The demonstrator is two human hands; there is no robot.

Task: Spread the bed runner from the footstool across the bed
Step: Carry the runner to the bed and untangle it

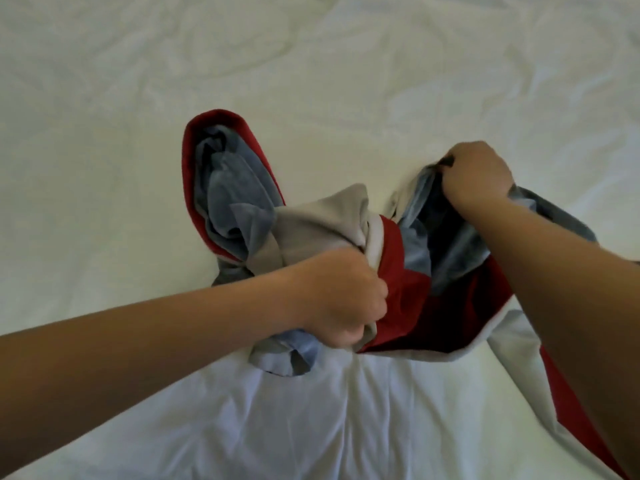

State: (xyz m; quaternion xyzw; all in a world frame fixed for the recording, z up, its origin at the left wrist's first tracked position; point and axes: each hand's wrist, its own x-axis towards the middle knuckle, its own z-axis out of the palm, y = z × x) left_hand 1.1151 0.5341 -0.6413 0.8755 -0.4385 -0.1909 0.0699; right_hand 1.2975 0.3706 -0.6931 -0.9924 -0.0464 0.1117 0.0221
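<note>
- Here we see the bed (pixel 138 116) filling almost the whole view, its white sheet creased and rumpled, brighter toward the top and bluish in the shade near the bottom
- Next we come to the bed runner (pixel 398 278), lying bunched on the sheet near the middle and lower right, not spread out; it shows red, pale blue and grey fabric with a whitish border
- We note one end of the runner forming a folded loop up and to the left, red on the outside and blue within, resting on the sheet
- We follow another length of it trailing off to the lower right, red with a pale edge, passing under the right forearm
- We find the left hand (pixel 341 299) closed in a fist around a gathered wad of the runner at the centre, the fingers curled tight together into the cloth
- We find the right hand (pixel 479 171) farther up and to the right, well apart from the left, its fingers curled over and clenched on a raised blue edge of the runner
- We see both bare forearms reaching in from the lower corners
</note>
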